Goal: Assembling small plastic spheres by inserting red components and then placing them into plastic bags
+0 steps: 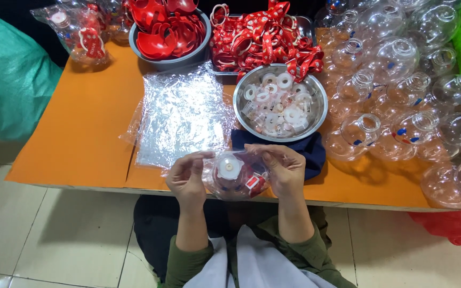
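Note:
Both my hands hold a clear round bottle with a white cap [231, 173], wrapped in a thin plastic bag, just above the near edge of the orange table [81, 133]. My left hand [185, 177] pinches the bag's left side. My right hand [283, 166] grips its right side, fingers curled over the top. A red piece shows inside the bag at the lower right.
A stack of clear plastic bags [182, 114] lies ahead of my left hand. A steel bowl of white rings and caps [279, 102] sits ahead, with a grey bowl of red parts [169, 32] and red straps [265, 37] behind. Several clear round bottles [401, 90] crowd the right side.

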